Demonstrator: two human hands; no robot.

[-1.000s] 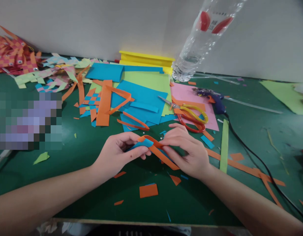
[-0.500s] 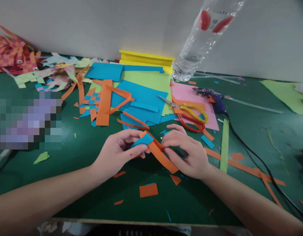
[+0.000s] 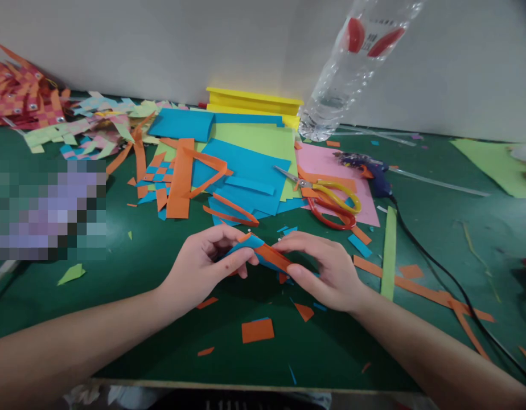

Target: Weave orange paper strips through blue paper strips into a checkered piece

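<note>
Between my two hands are folded orange and blue paper strips [image 3: 272,257], held just above the table. My left hand [image 3: 212,256] pinches their blue-covered end, thumb on top and fingers behind. My right hand [image 3: 325,270] grips the orange end between thumb and fingers. The lower side of the strips is partly hidden by my fingers. Just beyond my hands lies a bent orange strip [image 3: 235,212]. Scissors [image 3: 335,196] with yellow and red handles rest on pink paper [image 3: 318,156] beyond my right hand.
Blue sheets [image 3: 258,171] and folded yellow paper [image 3: 254,105] lie at the back. A water bottle [image 3: 344,74] stands by the wall. A glue gun [image 3: 376,173] with a black cord is at right. Woven paper pieces [image 3: 28,97] are piled far left. Paper scraps [image 3: 258,330] litter the green table.
The orange strip stuck out toward me below my right hand; now it lies folded along the blue one. My right thumb and fingers have closed over it. My left hand has hardly moved.
</note>
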